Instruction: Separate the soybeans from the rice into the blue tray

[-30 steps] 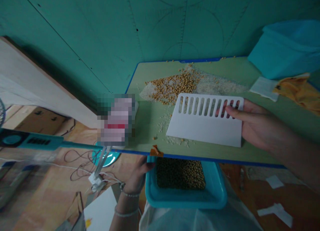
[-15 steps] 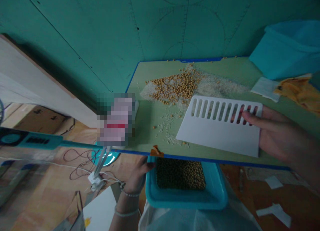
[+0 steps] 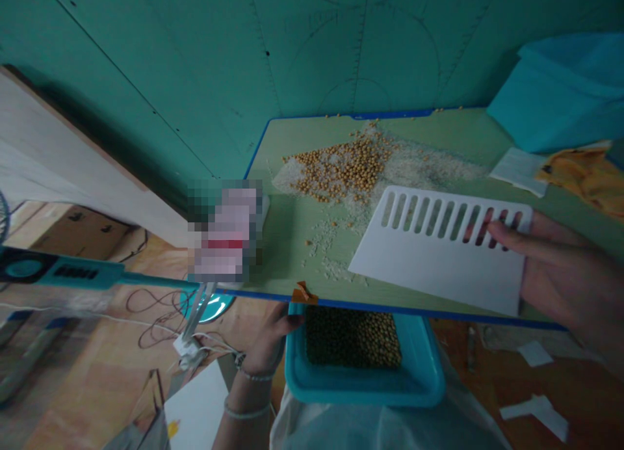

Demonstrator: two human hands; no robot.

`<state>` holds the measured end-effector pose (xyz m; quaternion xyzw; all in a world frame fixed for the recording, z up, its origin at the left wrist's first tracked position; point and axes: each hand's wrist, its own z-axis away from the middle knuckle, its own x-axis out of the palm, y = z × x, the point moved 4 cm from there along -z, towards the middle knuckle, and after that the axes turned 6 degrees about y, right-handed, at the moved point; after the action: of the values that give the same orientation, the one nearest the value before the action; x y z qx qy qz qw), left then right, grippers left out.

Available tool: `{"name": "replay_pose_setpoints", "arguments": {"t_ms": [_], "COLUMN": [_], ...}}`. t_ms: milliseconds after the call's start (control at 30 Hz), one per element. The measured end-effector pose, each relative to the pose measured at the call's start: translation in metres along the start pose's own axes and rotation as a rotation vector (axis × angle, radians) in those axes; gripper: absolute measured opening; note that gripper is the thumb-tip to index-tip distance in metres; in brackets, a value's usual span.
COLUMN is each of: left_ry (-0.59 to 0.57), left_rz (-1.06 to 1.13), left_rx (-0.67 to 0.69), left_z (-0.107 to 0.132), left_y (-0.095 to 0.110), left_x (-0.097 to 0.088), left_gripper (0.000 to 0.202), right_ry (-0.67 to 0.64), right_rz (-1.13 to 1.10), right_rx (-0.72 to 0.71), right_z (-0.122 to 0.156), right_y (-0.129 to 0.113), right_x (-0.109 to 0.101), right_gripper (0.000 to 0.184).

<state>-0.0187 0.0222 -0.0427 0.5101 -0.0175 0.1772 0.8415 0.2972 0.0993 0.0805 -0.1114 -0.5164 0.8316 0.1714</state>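
My right hand point(image 3: 546, 255) grips the right end of a white slotted plastic scraper point(image 3: 439, 264), its thumb on the near face and its fingers behind the slots. The scraper is held tilted over the near right part of the pale green table point(image 3: 283, 248). Beyond it lie a heap of yellow soybeans point(image 3: 361, 164) and spilled white rice point(image 3: 433, 167). Below the table's front edge, my left hand point(image 3: 273, 336) holds the left rim of a blue plastic basin point(image 3: 365, 393). Soybeans point(image 3: 385, 339) and small dark green beans point(image 3: 336, 339) fill part of the basin.
A blue bin point(image 3: 565, 105), a folded white cloth point(image 3: 521, 170) and an orange cloth point(image 3: 580, 177) are at the right. A blurred-out object point(image 3: 227, 235) stands at the table's left edge. Orange tape point(image 3: 305, 294) sticks to the front edge. A green wall point(image 3: 312, 53) rises behind.
The scraper has shifted slightly right and toward me with my right hand. A few loose soybeans near the front edge have moved or gone. My left hand and the basin stay in place.
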Motion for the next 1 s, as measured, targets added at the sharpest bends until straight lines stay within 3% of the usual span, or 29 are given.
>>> {"name": "replay_pose_setpoints", "arguments": {"t_ms": [267,500,733,900,1000], "left_ry": [-0.041,-0.020,-0.051,-0.030,-0.049], "left_rz": [0.010,0.009,0.013,-0.006,0.007], "left_rx": [-0.013,-0.011,0.010,-0.032,-0.046], "left_z": [0.002,0.000,0.002,0.002,0.003], "left_y": [0.001,-0.002,0.004,0.001,-0.001], "left_x": [0.001,0.000,0.004,0.003,0.004], "left_gripper": [0.033,0.032,0.032,0.039,0.041], "right_ry": [0.016,0.024,-0.149,-0.021,-0.062], "right_rz": [0.012,0.015,0.127,-0.023,-0.082], "right_rx": [0.041,0.070,0.076,-0.043,-0.185], "right_z": [-0.001,0.006,0.007,0.004,-0.009], "right_y": [0.006,0.003,0.017,-0.008,-0.032], "right_x": [-0.005,-0.001,-0.007,0.007,0.028], "right_gripper": [0.008,0.020,0.027,0.012,0.017]}}
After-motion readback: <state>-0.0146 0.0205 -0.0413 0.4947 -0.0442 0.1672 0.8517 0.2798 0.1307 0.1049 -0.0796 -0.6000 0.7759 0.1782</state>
